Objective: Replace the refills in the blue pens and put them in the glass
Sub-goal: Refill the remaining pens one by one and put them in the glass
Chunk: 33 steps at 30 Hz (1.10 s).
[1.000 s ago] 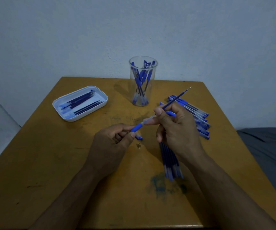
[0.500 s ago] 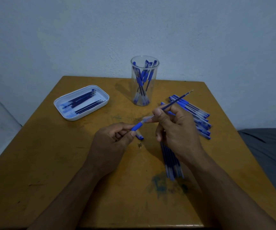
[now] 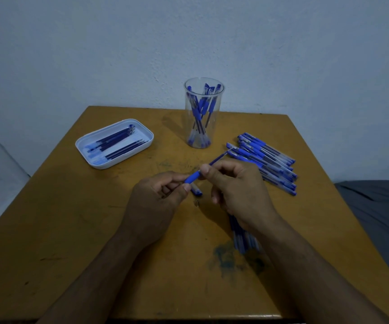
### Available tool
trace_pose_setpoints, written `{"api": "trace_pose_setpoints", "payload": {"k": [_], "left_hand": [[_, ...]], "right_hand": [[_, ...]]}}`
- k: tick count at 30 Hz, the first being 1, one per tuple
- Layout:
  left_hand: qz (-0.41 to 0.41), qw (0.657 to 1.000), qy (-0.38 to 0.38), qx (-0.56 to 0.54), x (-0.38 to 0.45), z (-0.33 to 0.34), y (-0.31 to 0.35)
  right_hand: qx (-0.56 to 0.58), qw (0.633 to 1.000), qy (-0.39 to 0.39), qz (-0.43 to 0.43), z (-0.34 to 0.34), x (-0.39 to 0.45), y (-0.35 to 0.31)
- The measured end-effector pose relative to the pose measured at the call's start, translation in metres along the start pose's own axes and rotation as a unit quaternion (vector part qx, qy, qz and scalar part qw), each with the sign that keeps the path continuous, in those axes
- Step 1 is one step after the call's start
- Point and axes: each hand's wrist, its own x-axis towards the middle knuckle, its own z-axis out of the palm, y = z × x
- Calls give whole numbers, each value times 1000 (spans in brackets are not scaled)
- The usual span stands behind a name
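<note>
We see the refill (image 3: 218, 158) pushed deeper into the blue pen (image 3: 192, 177) than a second ago. Our left hand (image 3: 156, 202) grips the pen above the wooden table (image 3: 72, 230); our right hand (image 3: 240, 190) pinches the refill. The glass (image 3: 204, 113) stands behind, against a pale wall (image 3: 118, 43).

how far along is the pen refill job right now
Done: several pens stand in the glass. In hand: the left hand holds a pen barrel while the right hand feeds in a refill. Left: the pile of pens on the table.
</note>
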Motion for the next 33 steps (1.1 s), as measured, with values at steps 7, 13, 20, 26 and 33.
{"api": "trace_pose_setpoints", "payload": {"k": [7, 13, 20, 26, 33], "left_hand": [[-42, 994, 74, -71, 5, -2, -1], [-58, 992, 90, -65, 6, -3, -2], [-44, 997, 54, -34, 3, -3, -1], [0, 999, 36, 12, -1, 1, -4], [2, 999, 35, 3, 0, 1, -6]], "right_hand": [[-175, 983, -41, -31, -2, 1, -1], [-441, 880, -175, -35, 6, 0, -5], [-323, 942, -62, -65, 1, 2, -4], [-30, 999, 8, -30, -14, 8, -16], [-43, 998, -31, -26, -16, 10, -13]]}}
